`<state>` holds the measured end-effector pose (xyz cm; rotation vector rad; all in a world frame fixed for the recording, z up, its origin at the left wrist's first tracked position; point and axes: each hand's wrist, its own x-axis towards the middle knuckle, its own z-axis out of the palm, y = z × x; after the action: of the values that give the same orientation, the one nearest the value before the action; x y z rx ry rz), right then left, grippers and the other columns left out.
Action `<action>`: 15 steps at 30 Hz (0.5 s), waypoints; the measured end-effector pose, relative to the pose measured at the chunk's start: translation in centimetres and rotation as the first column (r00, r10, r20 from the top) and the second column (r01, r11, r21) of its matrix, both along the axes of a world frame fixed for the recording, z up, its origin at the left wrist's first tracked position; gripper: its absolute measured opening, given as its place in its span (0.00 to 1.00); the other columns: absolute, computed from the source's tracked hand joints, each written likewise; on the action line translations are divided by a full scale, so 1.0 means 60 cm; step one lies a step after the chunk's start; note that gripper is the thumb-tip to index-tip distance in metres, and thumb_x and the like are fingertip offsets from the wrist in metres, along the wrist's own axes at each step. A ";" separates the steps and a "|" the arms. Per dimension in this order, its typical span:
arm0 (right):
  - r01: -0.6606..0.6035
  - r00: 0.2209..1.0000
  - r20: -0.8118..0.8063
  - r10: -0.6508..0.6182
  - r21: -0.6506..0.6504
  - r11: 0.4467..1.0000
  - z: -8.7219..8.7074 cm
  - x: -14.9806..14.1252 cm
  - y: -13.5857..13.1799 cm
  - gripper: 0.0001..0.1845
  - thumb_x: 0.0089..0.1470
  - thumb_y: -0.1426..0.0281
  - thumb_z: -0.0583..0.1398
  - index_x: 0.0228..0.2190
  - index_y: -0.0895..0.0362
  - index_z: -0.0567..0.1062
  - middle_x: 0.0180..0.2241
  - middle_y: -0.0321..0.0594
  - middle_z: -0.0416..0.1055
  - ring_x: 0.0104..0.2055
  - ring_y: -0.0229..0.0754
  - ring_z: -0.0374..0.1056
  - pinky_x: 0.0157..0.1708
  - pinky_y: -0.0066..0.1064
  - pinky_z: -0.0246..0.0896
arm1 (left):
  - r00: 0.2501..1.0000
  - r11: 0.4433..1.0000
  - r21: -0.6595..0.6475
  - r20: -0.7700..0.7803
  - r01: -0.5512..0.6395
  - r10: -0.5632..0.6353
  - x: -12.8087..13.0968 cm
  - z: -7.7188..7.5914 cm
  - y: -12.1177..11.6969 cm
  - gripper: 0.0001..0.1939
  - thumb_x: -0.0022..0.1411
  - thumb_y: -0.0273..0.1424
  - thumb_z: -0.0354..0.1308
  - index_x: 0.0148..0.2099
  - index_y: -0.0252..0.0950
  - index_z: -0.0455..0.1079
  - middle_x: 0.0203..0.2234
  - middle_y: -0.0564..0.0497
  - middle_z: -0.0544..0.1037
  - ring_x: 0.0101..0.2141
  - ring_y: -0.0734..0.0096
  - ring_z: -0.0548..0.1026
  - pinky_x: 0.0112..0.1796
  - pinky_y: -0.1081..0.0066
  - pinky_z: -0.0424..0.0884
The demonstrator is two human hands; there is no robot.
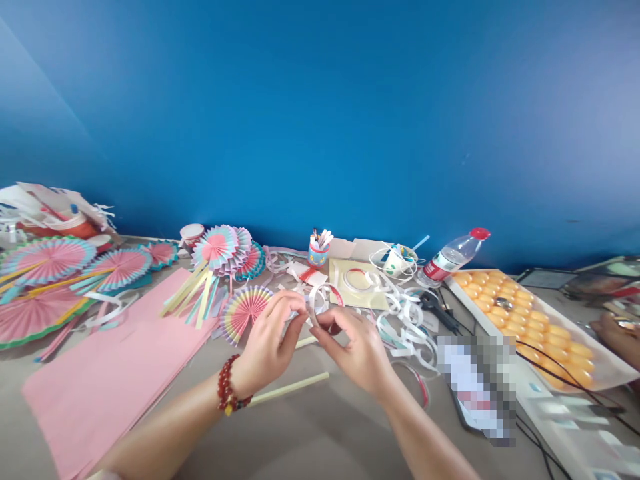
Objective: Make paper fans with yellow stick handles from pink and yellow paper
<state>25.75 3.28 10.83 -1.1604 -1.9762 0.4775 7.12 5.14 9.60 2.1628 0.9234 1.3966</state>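
Observation:
In the middle of the head view, my right hand (357, 343) grips a roll of tape (314, 299), a thin white ring held upright between thumb and fingers. To its left, my left hand (273, 340) has its thumb and fingertips pressed together close to the ring. Whatever it pinches is too small to make out. A bracelet of dark red beads (227, 387) circles the left wrist. Below the hands, a pale yellow paper stick (290, 389) lies on the table. A striped folded-paper rosette (246, 312) rests just beyond my left hand.
Pink paper sheets (115, 380) and pleated paper fans (123, 267) cover the left. Curled white strips (413, 327), a glue gun (437, 310), a bottle (455, 257) and a phone (475, 393) are at right. Beyond the tray of orange domes (530, 320) appears another person's hand (617, 340).

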 end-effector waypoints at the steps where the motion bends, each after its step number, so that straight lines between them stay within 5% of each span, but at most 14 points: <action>1: 0.005 1.000 -0.001 -0.005 0.000 1.000 0.000 0.001 0.000 0.05 0.59 0.70 0.61 0.31 0.54 0.71 0.27 0.33 0.71 0.31 0.37 0.67 0.34 0.28 0.57 | 1.000 1.000 -0.018 0.015 0.014 -0.014 -0.001 0.000 0.000 0.05 0.70 0.23 0.49 0.43 0.37 0.64 0.39 0.48 0.71 0.43 0.67 0.71 0.45 0.67 0.67; 6: 0.015 1.000 0.002 -0.015 -0.001 1.000 -0.001 0.003 0.002 0.04 0.59 0.70 0.61 0.32 0.54 0.72 0.27 0.33 0.71 0.31 0.38 0.67 0.34 0.28 0.57 | 0.999 0.997 -0.069 0.004 0.042 -0.042 -0.003 0.004 0.001 0.07 0.69 0.24 0.53 0.48 0.38 0.64 0.41 0.47 0.72 0.45 0.66 0.71 0.46 0.67 0.67; 15: -0.020 1.000 0.016 0.021 -0.090 0.996 0.004 0.004 0.007 0.05 0.59 0.68 0.61 0.31 0.54 0.72 0.29 0.34 0.73 0.32 0.38 0.68 0.34 0.28 0.58 | 0.995 0.985 -0.143 -0.016 0.095 -0.098 -0.007 0.017 0.005 0.04 0.70 0.26 0.50 0.41 0.37 0.65 0.37 0.48 0.71 0.40 0.66 0.71 0.43 0.67 0.67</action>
<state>26.02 3.71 11.06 -1.2040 -2.0005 0.5744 6.71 5.45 10.61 2.0924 0.8858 1.2247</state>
